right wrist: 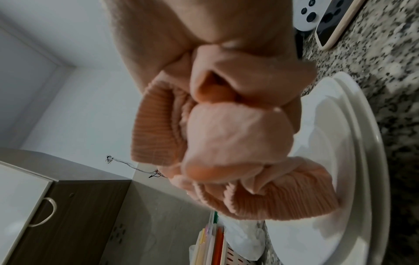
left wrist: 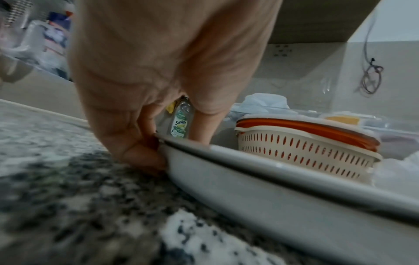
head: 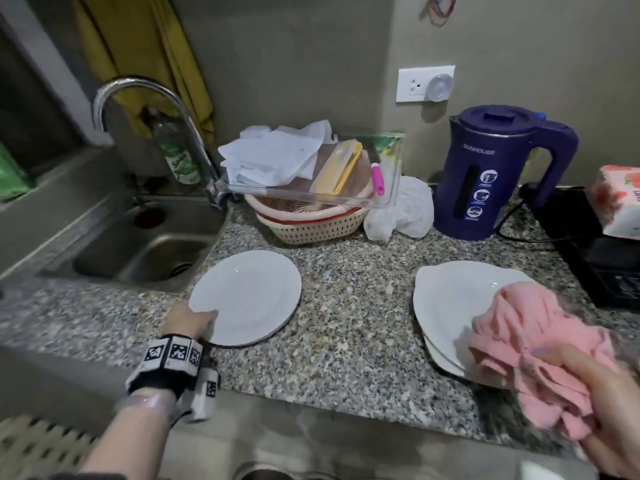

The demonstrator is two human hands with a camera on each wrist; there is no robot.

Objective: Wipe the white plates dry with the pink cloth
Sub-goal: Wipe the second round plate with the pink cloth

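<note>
A round white plate (head: 247,296) lies on the granite counter (head: 346,323) beside the sink. My left hand (head: 204,318) pinches its near-left rim, thumb on top; the left wrist view shows the fingers (left wrist: 145,157) curled under that plate's (left wrist: 272,197) edge. Right of it sits a stack of two white plates (head: 450,299). My right hand (head: 571,372) grips the bunched pink cloth (head: 540,344) over the stack's near-right part. In the right wrist view the cloth (right wrist: 226,143) hangs just above the top plate (right wrist: 335,161); contact is unclear.
A steel sink (head: 138,251) with a tall faucet (head: 149,95) lies left. Behind the plates stand stacked colander baskets (head: 311,226) under a clear tray (head: 391,188), a plastic bag (head: 401,213) and a blue kettle (head: 498,174). A black cooktop (head: 595,258) sits far right.
</note>
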